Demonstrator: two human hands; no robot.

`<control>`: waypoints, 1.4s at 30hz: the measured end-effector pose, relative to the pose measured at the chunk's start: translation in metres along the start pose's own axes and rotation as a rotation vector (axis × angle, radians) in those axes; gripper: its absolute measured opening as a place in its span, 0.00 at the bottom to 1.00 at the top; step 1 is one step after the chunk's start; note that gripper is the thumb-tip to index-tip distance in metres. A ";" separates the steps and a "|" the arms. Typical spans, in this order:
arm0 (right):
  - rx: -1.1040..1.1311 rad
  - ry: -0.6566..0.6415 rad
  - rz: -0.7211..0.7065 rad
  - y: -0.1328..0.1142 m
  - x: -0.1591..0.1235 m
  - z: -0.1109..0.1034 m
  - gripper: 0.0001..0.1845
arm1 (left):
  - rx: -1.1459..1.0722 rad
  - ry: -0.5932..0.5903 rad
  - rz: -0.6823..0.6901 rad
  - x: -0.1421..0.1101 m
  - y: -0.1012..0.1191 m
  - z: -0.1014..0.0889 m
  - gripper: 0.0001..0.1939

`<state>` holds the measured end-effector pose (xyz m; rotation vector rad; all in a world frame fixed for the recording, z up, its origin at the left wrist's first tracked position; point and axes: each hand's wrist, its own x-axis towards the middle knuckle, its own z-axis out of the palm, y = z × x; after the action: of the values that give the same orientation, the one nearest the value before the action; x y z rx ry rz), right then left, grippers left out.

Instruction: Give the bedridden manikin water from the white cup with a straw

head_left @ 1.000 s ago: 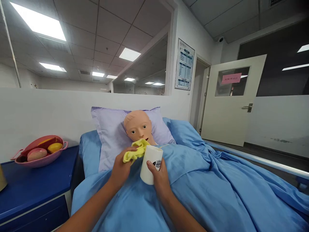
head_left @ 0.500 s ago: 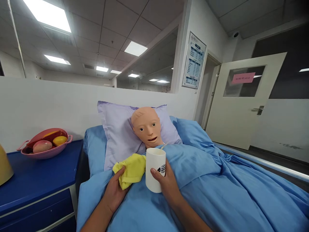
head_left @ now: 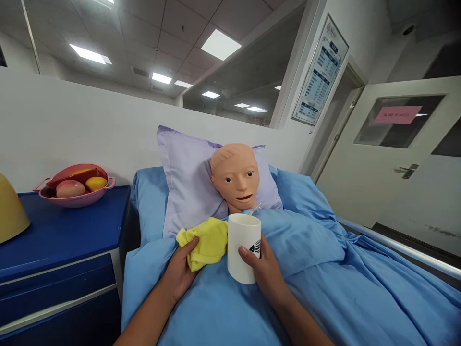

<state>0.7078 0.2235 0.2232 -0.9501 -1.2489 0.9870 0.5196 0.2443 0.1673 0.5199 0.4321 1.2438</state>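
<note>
My left hand [head_left: 181, 269] is closed on a folded yellow towel [head_left: 208, 244], thumb on top and the other fingers mostly hidden beneath it. My right hand [head_left: 267, 269] wraps round a white cup [head_left: 241, 254] with a black printed mark, held upright over the blue quilt [head_left: 309, 278]. The towel's edge reaches the cup's left side. Just beyond the cup lies a manikin's head [head_left: 236, 178], mouth slightly parted, on a lilac pillow [head_left: 190, 187]. A thin pale strip [head_left: 255, 209] shows behind the cup's rim; whether it stands in the cup I cannot tell.
On the left, a blue bedside cabinet [head_left: 72, 235] bears a pink basket [head_left: 77, 199] of fruit and a yellow rounded object [head_left: 10, 211]. A bed rail [head_left: 399, 247] runs along the right side. Behind the bed is a white wall [head_left: 90, 129]; an open door [head_left: 382, 178] stands at right.
My view has tilted and come slightly nearer the manikin, so most things sit higher and farther right. Both hands keep their holds on the towel and cup, which stay close together.
</note>
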 end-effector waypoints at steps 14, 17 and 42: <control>-0.054 -0.008 -0.002 0.003 -0.001 -0.001 0.29 | -0.051 -0.008 0.006 -0.002 0.000 0.003 0.23; -0.104 0.009 -0.027 -0.002 -0.005 0.005 0.33 | -0.090 -0.021 0.005 -0.001 0.001 0.005 0.23; 0.065 -0.335 0.073 0.078 0.027 0.390 0.41 | 0.488 0.652 0.501 -0.128 0.307 -0.215 0.18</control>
<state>0.3157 0.2860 0.1898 -0.8053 -1.4570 1.2742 0.1241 0.2219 0.1782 0.6495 1.2322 1.8030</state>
